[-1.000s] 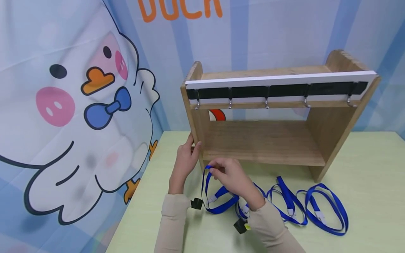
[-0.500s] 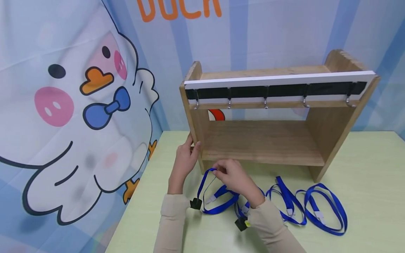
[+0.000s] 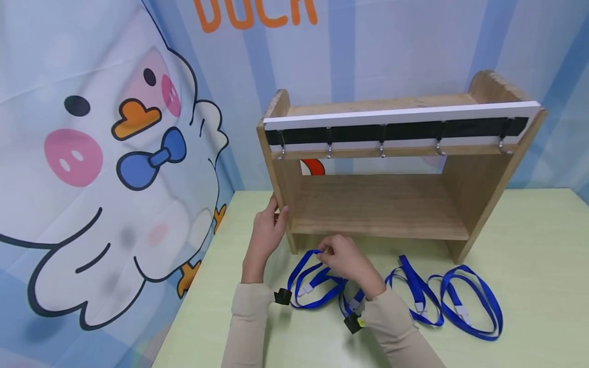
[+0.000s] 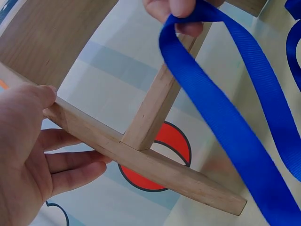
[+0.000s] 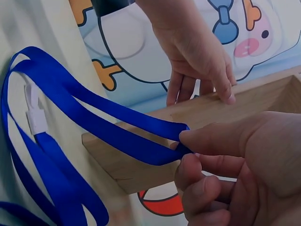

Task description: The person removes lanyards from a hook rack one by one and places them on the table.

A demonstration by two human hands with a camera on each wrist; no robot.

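At the left end of a wooden shelf [image 3: 377, 204], my left hand [image 3: 267, 232] grips the side panel, thumb on its front edge and fingers behind it. My right hand [image 3: 345, 258] pinches the top of a blue lanyard [image 5: 113, 137] between thumb and forefinger, in front of the shelf's lower left corner. The rest of that lanyard's loop hangs down to the table, its white buckle [image 5: 36, 120] lying there. The left wrist view shows the raised band [image 4: 207, 106] folded over at the fingertips.
More blue lanyards lie in a row to the right, such as the rightmost loop [image 3: 494, 306] and a looped one beside it [image 3: 416, 281]. Several metal hooks [image 3: 382, 148] hang from a black strip [image 3: 354, 134] across the shelf's upper front. A duck-printed curtain [image 3: 138, 214] stands behind and left.
My right hand has moved slightly right and down with the lanyard, whose loop has slackened and opened out. My left hand keeps its grip on the shelf's side.
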